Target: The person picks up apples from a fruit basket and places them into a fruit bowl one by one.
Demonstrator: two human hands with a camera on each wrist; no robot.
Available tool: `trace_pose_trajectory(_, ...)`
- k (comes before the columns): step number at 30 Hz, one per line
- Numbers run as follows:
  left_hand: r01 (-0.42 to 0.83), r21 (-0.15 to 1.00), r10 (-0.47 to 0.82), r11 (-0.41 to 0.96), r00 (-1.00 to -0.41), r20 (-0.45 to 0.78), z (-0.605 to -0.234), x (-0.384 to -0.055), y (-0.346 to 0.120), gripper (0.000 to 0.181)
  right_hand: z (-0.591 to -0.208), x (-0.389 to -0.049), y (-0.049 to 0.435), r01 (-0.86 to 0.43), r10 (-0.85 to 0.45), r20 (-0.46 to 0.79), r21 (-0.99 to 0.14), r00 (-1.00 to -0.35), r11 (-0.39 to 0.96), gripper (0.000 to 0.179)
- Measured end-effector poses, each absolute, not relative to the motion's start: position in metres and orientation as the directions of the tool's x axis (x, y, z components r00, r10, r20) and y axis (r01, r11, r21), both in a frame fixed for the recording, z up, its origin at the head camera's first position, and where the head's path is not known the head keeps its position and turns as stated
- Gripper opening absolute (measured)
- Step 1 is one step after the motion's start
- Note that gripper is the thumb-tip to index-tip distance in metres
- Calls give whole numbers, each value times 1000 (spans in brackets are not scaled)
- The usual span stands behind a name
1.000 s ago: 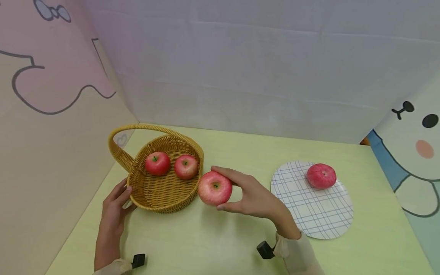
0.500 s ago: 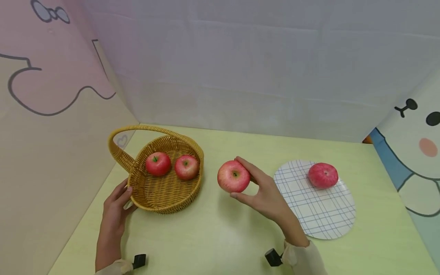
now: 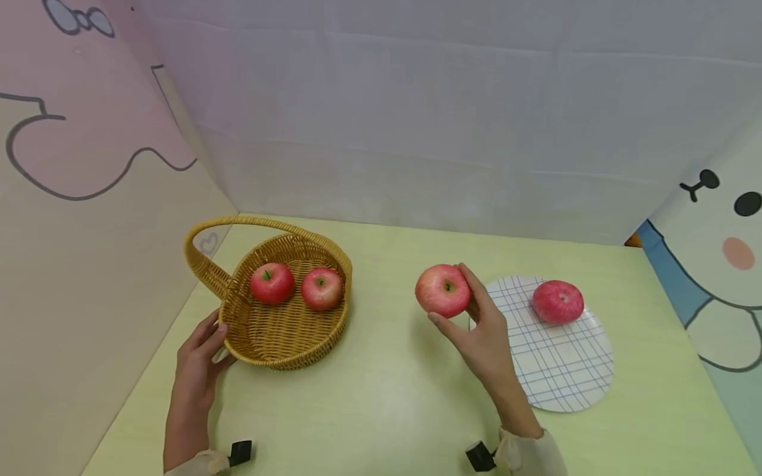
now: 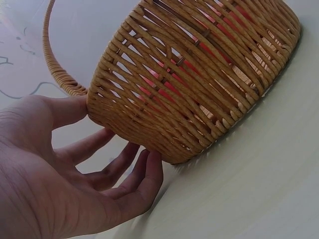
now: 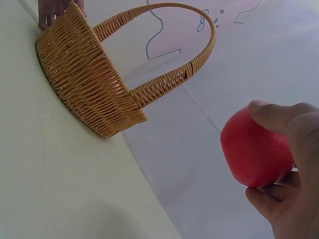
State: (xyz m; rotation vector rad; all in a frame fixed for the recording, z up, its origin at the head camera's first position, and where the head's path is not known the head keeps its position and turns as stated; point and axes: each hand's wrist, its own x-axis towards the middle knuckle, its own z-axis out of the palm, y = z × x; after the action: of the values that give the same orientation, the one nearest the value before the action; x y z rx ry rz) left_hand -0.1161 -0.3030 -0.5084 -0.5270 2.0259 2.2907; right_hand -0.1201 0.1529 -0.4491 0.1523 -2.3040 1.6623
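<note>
My right hand [image 3: 489, 340] holds a red apple [image 3: 442, 291] between thumb and fingers, raised over the table just left of the plate. In the right wrist view the same apple [image 5: 254, 149] shows its smooth red side. A wicker basket [image 3: 284, 337] with a tall arched handle stands at the left, with two red apples lying inside, one apple [image 3: 272, 283] to the left and one apple [image 3: 322, 289] to the right. My left hand [image 3: 199, 363] grips the basket's near-left side; in the left wrist view its thumb is at the rim and its curled fingers touch the woven wall [image 4: 164, 99].
On the right lies a round white plate [image 3: 559, 377] with blue grid lines, bearing a red fruit [image 3: 557, 302]. A pale wall [image 3: 381, 132] closes off the table's back, and printed panels [image 3: 89, 264] flank it.
My right hand has carried the apple from beside the basket's right rim to the right and a little farther back, toward the plate. The left hand and the basket have stayed in place.
</note>
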Motion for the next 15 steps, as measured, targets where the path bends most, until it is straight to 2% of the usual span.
trace_pose_trajectory(10, -239, 961, -203, -141, -943, -264, -506, -114, -302, 61, -454, -119, 162, -167, 319, 267, -937, -910, 307, 84)
trace_pose_trajectory(15, -235, 963, -193, -130, -947, -257, -505, -114, -301, 61, -459, -119, 168, -121, 389, 224, -955, -893, 270, 84)
